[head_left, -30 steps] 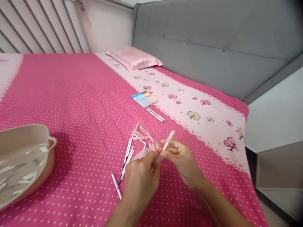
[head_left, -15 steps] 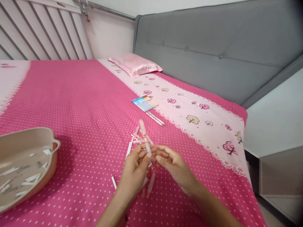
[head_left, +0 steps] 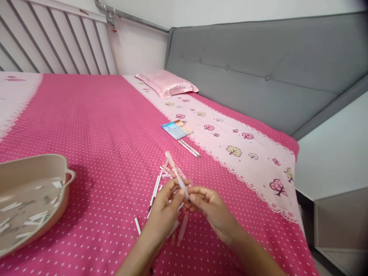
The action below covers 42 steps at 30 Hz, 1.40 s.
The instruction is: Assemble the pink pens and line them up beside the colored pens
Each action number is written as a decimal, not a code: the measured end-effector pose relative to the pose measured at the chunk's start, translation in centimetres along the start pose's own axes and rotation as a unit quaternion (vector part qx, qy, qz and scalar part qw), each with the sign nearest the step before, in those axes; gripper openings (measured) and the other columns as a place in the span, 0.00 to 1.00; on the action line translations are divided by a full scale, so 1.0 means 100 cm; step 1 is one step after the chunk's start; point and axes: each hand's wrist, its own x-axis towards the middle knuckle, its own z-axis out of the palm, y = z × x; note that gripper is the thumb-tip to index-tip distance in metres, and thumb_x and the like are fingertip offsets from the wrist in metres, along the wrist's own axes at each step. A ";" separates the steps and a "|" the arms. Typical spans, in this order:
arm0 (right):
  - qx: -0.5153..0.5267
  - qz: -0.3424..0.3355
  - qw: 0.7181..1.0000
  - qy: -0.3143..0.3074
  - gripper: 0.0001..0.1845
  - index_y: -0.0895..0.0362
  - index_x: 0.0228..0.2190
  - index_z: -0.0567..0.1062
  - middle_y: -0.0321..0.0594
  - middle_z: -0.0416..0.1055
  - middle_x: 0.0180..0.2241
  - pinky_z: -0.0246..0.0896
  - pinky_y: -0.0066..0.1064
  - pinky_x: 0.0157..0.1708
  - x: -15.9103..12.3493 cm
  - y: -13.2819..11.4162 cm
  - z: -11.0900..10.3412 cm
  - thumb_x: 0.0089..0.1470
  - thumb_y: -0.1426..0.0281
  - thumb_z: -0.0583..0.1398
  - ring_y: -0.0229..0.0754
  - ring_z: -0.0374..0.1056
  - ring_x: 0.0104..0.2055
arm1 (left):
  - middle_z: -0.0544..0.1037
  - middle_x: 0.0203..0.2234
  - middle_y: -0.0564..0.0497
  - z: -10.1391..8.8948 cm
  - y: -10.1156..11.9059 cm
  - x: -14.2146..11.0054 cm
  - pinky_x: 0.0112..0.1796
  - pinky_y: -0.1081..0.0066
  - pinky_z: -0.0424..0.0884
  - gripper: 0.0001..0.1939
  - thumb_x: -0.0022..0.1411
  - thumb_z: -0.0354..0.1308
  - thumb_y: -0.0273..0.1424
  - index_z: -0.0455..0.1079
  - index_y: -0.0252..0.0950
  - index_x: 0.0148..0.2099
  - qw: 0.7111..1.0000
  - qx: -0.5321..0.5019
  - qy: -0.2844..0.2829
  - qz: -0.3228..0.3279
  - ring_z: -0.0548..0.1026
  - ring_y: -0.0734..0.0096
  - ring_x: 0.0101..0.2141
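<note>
A slim pen (head_left: 176, 172) with a pinkish upper part and a clear, whitish lower part slants between my hands. My left hand (head_left: 164, 205) is closed around its lower barrel, thumb on top. At its lower end, the fingers of my right hand (head_left: 211, 207) pinch together; whether they grip the tip or a small part there is hidden. Beneath and behind the hands lies a loose pile of pink translucent pen parts (head_left: 182, 230). White thin tubes, looking like pen refills (head_left: 154, 190), lie left of the pile, and one more white tube (head_left: 138, 225) rests beside my left wrist.
Past the hands, a neat row of blue and orange-brown pens (head_left: 177, 130) lies on the pink dotted bedspread (head_left: 100, 153), with two pale pens (head_left: 189, 148) nearer. A beige basin (head_left: 68, 168) holding white scraps stands left. A pillow (head_left: 169, 83) lies by the grey headboard (head_left: 244, 57).
The pen's upper end has tipped slightly left and lower. My right fingers have drawn in to its lower end. The whole view has shifted a little.
</note>
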 end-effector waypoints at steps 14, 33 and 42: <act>-0.002 -0.011 1.000 0.011 0.17 0.57 0.35 0.76 0.36 0.76 0.29 0.65 0.28 0.35 0.001 0.004 0.002 0.41 0.67 0.70 0.35 0.71 0.31 | 0.74 0.35 0.46 -0.003 0.000 0.001 0.37 0.67 0.69 0.13 0.55 0.58 0.38 0.65 0.33 0.36 0.999 0.027 0.012 0.021 0.73 0.65 0.35; -0.117 -0.070 0.979 0.154 0.16 0.59 0.30 0.78 0.36 0.72 0.22 0.60 0.27 0.27 0.010 -0.005 -0.008 0.44 0.59 0.66 0.34 0.64 0.24 | 0.76 0.36 0.45 -0.019 0.006 0.005 0.33 0.67 0.68 0.19 0.52 0.59 0.42 0.69 0.34 0.41 0.968 0.191 0.154 0.052 0.73 0.63 0.35; -0.311 -0.117 0.884 0.329 0.20 0.59 0.34 0.80 0.43 0.78 0.34 0.64 0.34 0.39 0.083 -0.025 -0.074 0.43 0.57 0.63 0.47 0.72 0.38 | 0.76 0.32 0.44 -0.048 0.021 0.005 0.32 0.65 0.69 0.23 0.49 0.60 0.45 0.70 0.32 0.41 0.939 0.228 0.247 0.069 0.73 0.60 0.33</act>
